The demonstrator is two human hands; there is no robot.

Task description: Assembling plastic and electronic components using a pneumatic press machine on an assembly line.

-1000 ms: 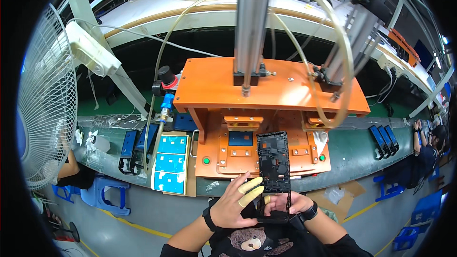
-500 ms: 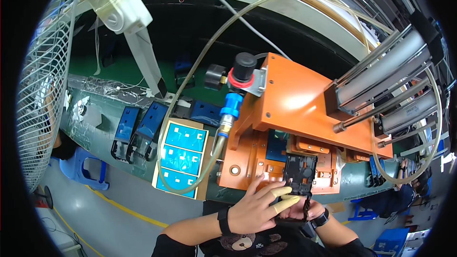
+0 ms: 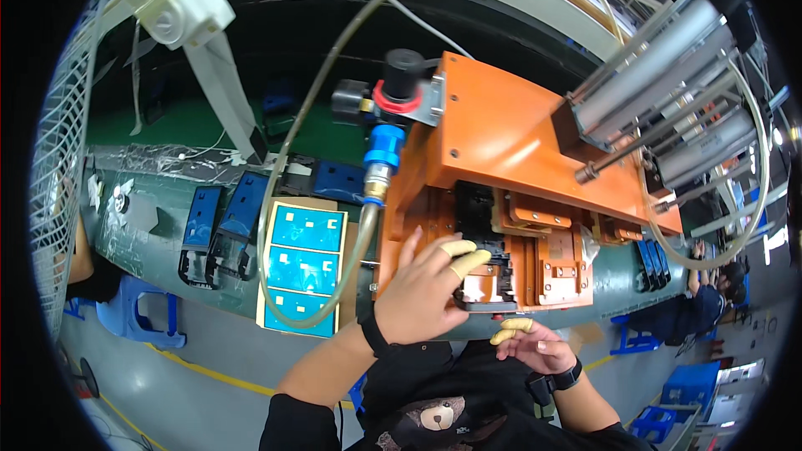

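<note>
A black plastic frame (image 3: 503,274) lies in the fixture at the front of the orange press (image 3: 510,138), its far part reaching under the press's upper plate. My left hand (image 3: 422,288) is over the frame's left side, fingers stretched and spread; two of them wear yellow finger cots and touch or nearly touch the frame. The thumb is by its near left corner, and the contact beneath the palm is hidden. Nearer to me, apart from the fixture, my right hand (image 3: 539,346) is raised with loosely bent, separated fingers and nothing in it. It also wears yellow finger cots.
Left of the press lies a cardboard-backed sheet with blue film-covered panels (image 3: 302,271). Beyond it are blue-topped black housings (image 3: 242,209). A clear hose (image 3: 280,159) loops past a blue-and-black air regulator (image 3: 386,146). Metal cylinders (image 3: 652,75) stand on the press. People sit at both sides.
The black frame has gone from my hands near my body into the press fixture. My right hand has let go and drawn apart; my left hand has moved forward with the frame. The view has shifted.
</note>
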